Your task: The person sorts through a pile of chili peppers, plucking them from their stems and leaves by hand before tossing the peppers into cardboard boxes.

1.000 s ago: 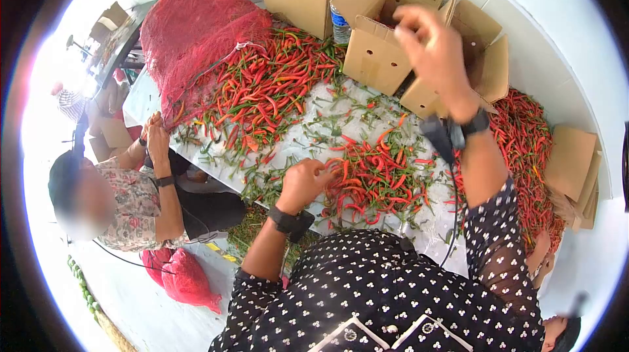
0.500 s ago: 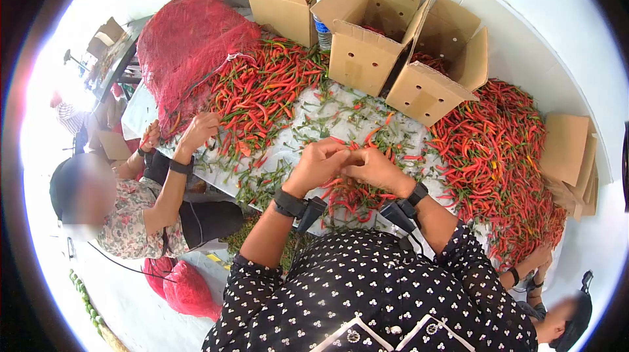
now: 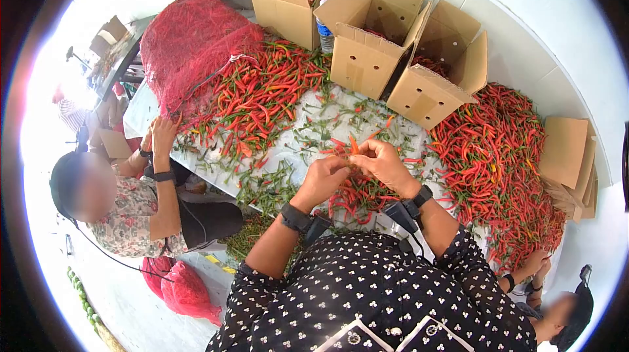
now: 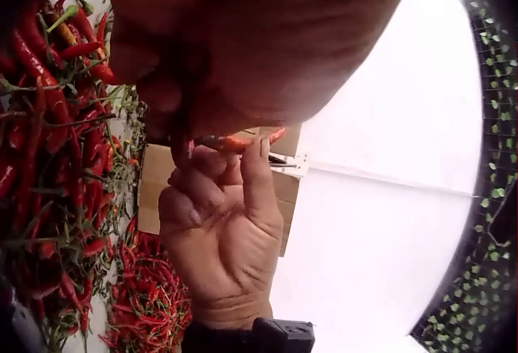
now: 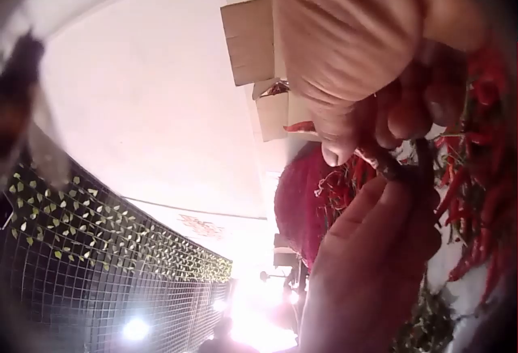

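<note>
The hands are brought close together over the near part of the table (image 3: 139, 116). A red chilli (image 3: 354, 145) is pinched between thumb and fingers of the right hand (image 3: 385, 167); its other end is gripped by the fingertips of the left hand (image 3: 324, 180). The small chilli heap (image 3: 357, 201) beneath is partly covered by both hands. Green stems (image 3: 262, 181) are scattered to the left and beyond. The far left is taken up by a red net (image 3: 190, 50), with a chilli pile (image 3: 265, 93) spread beside it. The far edge is lined by three cardboard boxes (image 3: 360, 57), with a bottle (image 3: 324, 37) wedged between two. The right side is blocked by a large chilli mound (image 3: 491, 168), backed by folded cardboard (image 3: 565, 155).
</note>
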A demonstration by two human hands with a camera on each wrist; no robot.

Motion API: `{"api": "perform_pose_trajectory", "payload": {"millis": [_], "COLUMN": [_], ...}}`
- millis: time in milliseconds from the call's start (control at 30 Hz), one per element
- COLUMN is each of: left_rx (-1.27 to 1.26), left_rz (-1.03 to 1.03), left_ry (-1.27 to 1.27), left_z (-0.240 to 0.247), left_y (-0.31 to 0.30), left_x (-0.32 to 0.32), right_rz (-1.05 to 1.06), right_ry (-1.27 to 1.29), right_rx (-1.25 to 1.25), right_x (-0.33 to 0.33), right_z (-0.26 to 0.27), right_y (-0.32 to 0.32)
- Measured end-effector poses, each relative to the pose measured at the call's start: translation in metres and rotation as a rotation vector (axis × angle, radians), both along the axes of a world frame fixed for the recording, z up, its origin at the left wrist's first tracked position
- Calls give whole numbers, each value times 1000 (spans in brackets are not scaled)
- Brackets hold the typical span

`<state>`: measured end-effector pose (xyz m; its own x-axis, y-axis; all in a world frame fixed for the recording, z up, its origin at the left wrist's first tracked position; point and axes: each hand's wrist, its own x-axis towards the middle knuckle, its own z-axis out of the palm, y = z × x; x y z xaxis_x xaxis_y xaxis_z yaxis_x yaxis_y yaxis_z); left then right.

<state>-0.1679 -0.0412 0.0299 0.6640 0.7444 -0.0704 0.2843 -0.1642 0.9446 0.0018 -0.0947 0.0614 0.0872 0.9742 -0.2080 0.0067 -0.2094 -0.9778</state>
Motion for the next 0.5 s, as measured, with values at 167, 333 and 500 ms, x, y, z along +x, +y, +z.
{"api": "perform_pose_trajectory", "payload": {"millis": [167, 333, 500], "left_rx": [-60, -414, -758], "left_rz": [12, 12, 230], "left_ry": [-131, -387, -620], "left_z": [-4, 4, -2], "left_y": [1, 3, 11], "left_x": [1, -7, -3], "right_rz": [-40, -221, -101], "right_ry": [360, 785, 609], "right_rx": [-71, -143, -148], "right_x": [8, 27, 19], "right_z": [-10, -30, -11], "right_y": [-1, -2, -8]}}
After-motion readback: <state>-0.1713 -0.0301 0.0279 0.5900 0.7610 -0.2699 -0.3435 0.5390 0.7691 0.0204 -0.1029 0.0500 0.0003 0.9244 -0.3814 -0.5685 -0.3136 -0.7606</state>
